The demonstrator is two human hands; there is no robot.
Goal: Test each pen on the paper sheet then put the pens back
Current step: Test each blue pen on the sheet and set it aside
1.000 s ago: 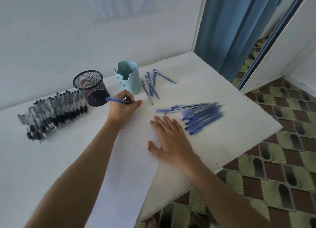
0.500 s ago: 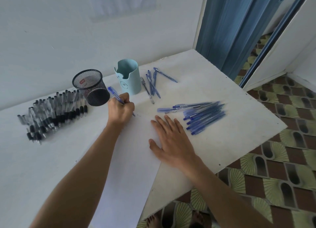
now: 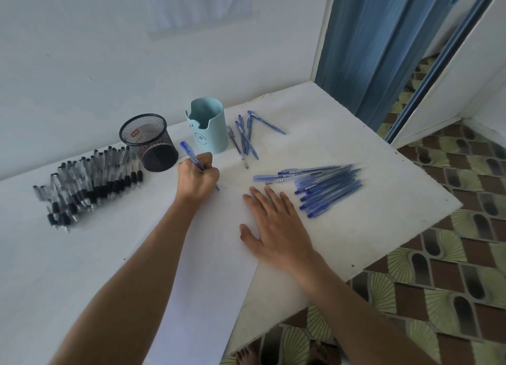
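The left hand (image 3: 197, 179) pinches one blue pen (image 3: 191, 155) on the paper (image 3: 202, 255), the right hand (image 3: 273, 228) lies flat and spread, and many pens wait outside both cups.

One paper sheet (image 3: 208, 255) lies on the table. Two holders stand at twelve o'clock from it: one black mesh cup (image 3: 149, 143) and one pale blue cup (image 3: 209, 130). One blue pen (image 3: 189, 152) is in the left hand (image 3: 195, 181). Five loose pens (image 3: 243, 139) lie at one o'clock. The blue pile (image 3: 328, 186) at two o'clock holds roughly a dozen, overlapping. The black-tipped pens (image 3: 90, 181) at ten o'clock are too packed to count.
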